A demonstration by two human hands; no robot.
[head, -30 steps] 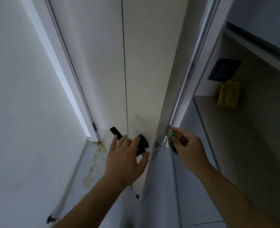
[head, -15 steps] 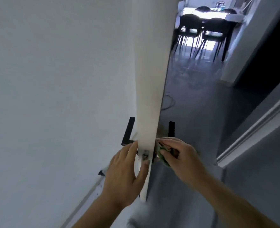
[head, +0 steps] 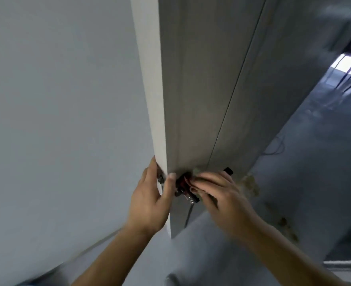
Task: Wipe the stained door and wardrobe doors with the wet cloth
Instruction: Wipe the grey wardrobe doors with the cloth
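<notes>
Door [head: 201,89] stands with its narrow white edge toward the camera. The left hand [head: 149,199] grips this edge low down, with the thumb on the door's right face and the fingers around the other side. The right hand [head: 222,195] is on that right face, just beside the edge, and pinches a greenish cloth [head: 197,170] against the black handle [head: 228,170]. Brown stains [head: 251,183] show further right from the edge.

The left hand [head: 149,197] clasps the door [head: 201,79] edge, thumb on its face; the right hand [head: 224,195], curled, seemingly pinches a cloth [head: 197,171] against it.
</notes>
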